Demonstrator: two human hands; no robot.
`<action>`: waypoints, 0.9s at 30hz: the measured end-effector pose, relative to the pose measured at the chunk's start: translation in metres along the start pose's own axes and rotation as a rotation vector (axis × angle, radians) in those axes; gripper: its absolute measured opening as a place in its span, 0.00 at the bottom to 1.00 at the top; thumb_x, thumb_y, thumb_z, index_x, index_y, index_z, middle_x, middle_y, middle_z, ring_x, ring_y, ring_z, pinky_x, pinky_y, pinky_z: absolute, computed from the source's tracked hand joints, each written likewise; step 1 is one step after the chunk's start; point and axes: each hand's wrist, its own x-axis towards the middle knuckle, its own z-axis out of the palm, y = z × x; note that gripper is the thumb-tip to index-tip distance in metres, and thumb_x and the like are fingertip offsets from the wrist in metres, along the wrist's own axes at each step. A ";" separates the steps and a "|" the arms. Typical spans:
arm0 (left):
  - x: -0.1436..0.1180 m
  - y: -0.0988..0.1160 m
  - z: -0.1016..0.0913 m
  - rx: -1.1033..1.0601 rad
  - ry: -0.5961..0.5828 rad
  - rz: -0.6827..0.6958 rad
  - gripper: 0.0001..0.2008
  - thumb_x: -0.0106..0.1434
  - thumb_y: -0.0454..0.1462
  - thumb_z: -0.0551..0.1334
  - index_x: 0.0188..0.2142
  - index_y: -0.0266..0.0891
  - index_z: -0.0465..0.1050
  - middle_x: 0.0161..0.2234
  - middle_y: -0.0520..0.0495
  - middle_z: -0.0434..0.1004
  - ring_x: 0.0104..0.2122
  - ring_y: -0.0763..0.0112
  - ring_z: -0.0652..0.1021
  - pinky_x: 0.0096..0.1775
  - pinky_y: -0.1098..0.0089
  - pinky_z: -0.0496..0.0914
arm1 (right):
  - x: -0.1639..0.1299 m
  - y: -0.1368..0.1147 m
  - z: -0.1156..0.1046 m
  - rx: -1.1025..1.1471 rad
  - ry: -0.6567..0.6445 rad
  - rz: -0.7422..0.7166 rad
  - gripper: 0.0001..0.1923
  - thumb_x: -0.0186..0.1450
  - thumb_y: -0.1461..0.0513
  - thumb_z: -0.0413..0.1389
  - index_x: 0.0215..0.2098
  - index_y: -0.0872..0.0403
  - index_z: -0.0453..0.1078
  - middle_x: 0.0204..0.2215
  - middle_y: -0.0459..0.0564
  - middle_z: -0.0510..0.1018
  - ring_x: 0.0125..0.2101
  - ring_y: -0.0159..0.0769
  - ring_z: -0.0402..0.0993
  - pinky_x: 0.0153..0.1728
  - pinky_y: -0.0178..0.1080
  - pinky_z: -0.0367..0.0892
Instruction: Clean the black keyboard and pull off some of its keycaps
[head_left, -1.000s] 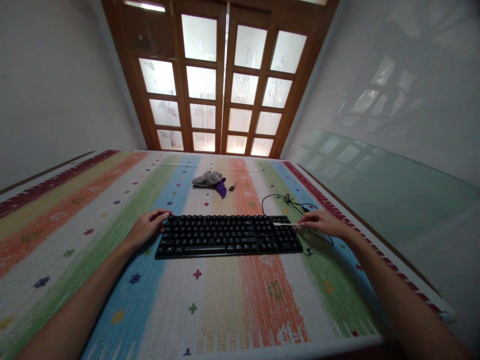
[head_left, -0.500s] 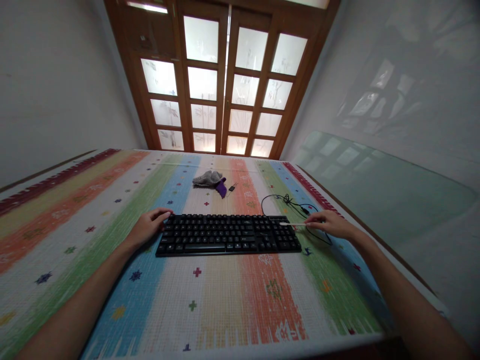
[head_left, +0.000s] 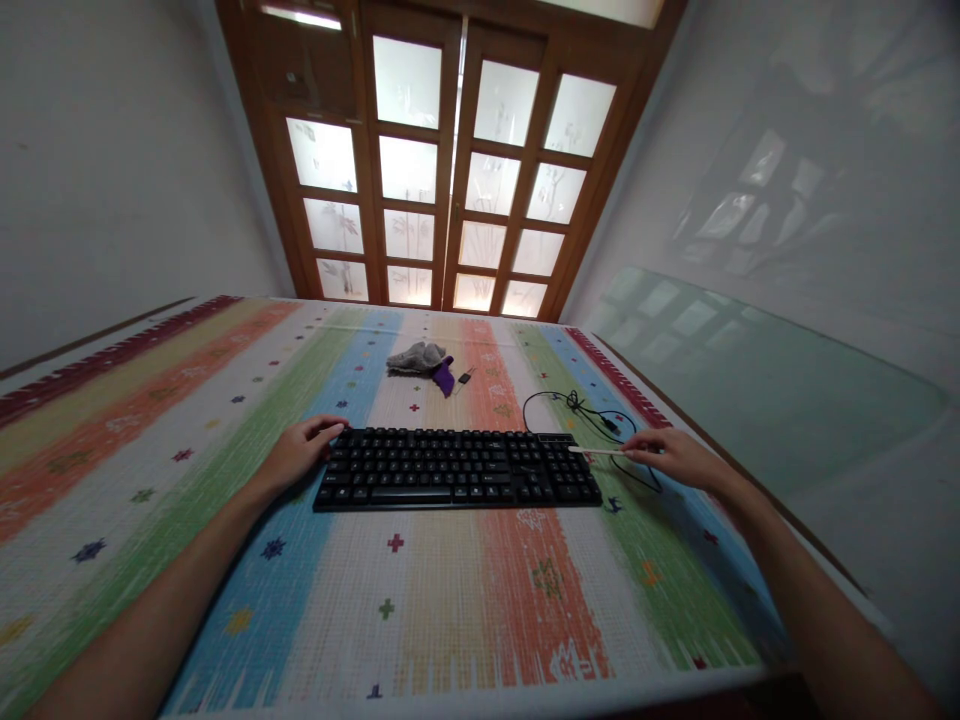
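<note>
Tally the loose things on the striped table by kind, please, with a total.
Black keyboard: 1
Thin pale stick, held in the right hand: 1
Black cable: 1
Grey cloth: 1
Purple item: 1
Small dark item: 1
Total: 6

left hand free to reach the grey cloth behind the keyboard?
Probably yes: the left hand only rests on the keyboard corner, holding nothing, and bare mat lies between it and the grey cloth.

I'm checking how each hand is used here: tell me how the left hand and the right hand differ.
The left hand rests on the keyboard's left end and holds nothing; the right hand sits off the right end, over the black cable. The right hand pinches a thin pale stick pointing at the keys; the left has none. Both are bare, palms down.
</note>
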 end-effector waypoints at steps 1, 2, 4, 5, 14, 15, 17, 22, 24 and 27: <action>0.000 0.000 0.000 -0.001 0.002 0.001 0.23 0.51 0.54 0.62 0.36 0.39 0.79 0.23 0.52 0.75 0.22 0.68 0.70 0.27 0.69 0.64 | -0.001 -0.001 -0.001 0.000 0.013 0.005 0.23 0.59 0.46 0.53 0.34 0.52 0.81 0.30 0.54 0.82 0.31 0.44 0.75 0.35 0.42 0.66; 0.000 0.000 0.000 -0.001 0.004 0.002 0.23 0.51 0.54 0.62 0.36 0.39 0.79 0.23 0.51 0.75 0.22 0.68 0.70 0.28 0.69 0.65 | -0.003 -0.001 -0.002 0.003 0.030 0.006 0.23 0.59 0.46 0.53 0.34 0.53 0.81 0.30 0.54 0.82 0.31 0.44 0.75 0.35 0.42 0.66; 0.000 0.000 0.000 0.000 0.004 -0.001 0.23 0.50 0.54 0.62 0.35 0.39 0.79 0.24 0.51 0.76 0.22 0.67 0.71 0.28 0.68 0.65 | -0.007 -0.004 -0.003 0.029 0.066 -0.005 0.24 0.60 0.45 0.52 0.36 0.53 0.81 0.31 0.55 0.83 0.31 0.43 0.74 0.35 0.42 0.66; 0.000 0.001 0.000 0.004 0.004 -0.003 0.24 0.50 0.55 0.62 0.35 0.39 0.79 0.25 0.50 0.77 0.23 0.67 0.71 0.29 0.68 0.65 | -0.009 -0.007 -0.004 0.052 0.083 -0.016 0.25 0.60 0.44 0.52 0.36 0.53 0.81 0.32 0.55 0.83 0.31 0.43 0.74 0.35 0.42 0.66; 0.000 0.002 0.001 0.018 -0.001 -0.014 0.23 0.51 0.54 0.62 0.36 0.39 0.79 0.21 0.52 0.74 0.22 0.67 0.71 0.28 0.68 0.65 | -0.015 -0.064 0.008 0.225 0.026 -0.170 0.24 0.65 0.45 0.54 0.38 0.55 0.80 0.33 0.54 0.82 0.32 0.39 0.75 0.32 0.38 0.66; 0.000 0.001 0.001 0.013 -0.002 -0.010 0.23 0.51 0.54 0.62 0.36 0.39 0.79 0.21 0.52 0.74 0.22 0.67 0.71 0.28 0.68 0.65 | -0.013 -0.071 0.010 0.240 0.006 -0.186 0.23 0.65 0.46 0.54 0.38 0.55 0.79 0.33 0.54 0.82 0.31 0.39 0.75 0.32 0.38 0.66; 0.000 0.000 0.001 0.006 0.002 -0.002 0.22 0.51 0.53 0.63 0.35 0.39 0.79 0.21 0.51 0.75 0.22 0.67 0.71 0.28 0.68 0.64 | -0.010 -0.087 0.015 0.259 -0.023 -0.226 0.21 0.66 0.48 0.54 0.38 0.55 0.79 0.32 0.52 0.81 0.30 0.37 0.75 0.31 0.37 0.66; -0.001 -0.002 0.001 0.001 0.013 0.012 0.22 0.51 0.53 0.63 0.36 0.39 0.79 0.22 0.51 0.75 0.21 0.68 0.71 0.28 0.68 0.65 | 0.002 -0.129 0.030 0.209 -0.065 -0.363 0.16 0.68 0.53 0.53 0.39 0.55 0.78 0.30 0.50 0.79 0.29 0.35 0.72 0.32 0.36 0.64; -0.001 -0.002 0.001 -0.001 0.009 0.009 0.22 0.51 0.53 0.62 0.36 0.38 0.80 0.22 0.51 0.75 0.21 0.68 0.71 0.27 0.68 0.65 | 0.009 -0.146 0.038 0.195 -0.065 -0.433 0.15 0.69 0.56 0.52 0.41 0.55 0.77 0.32 0.51 0.80 0.31 0.35 0.73 0.35 0.38 0.65; 0.000 -0.002 0.001 -0.001 0.013 0.001 0.22 0.51 0.53 0.63 0.36 0.39 0.81 0.25 0.49 0.79 0.22 0.67 0.73 0.28 0.68 0.66 | 0.021 -0.171 0.051 0.252 -0.071 -0.531 0.14 0.70 0.60 0.50 0.45 0.55 0.75 0.40 0.54 0.81 0.38 0.37 0.75 0.42 0.40 0.67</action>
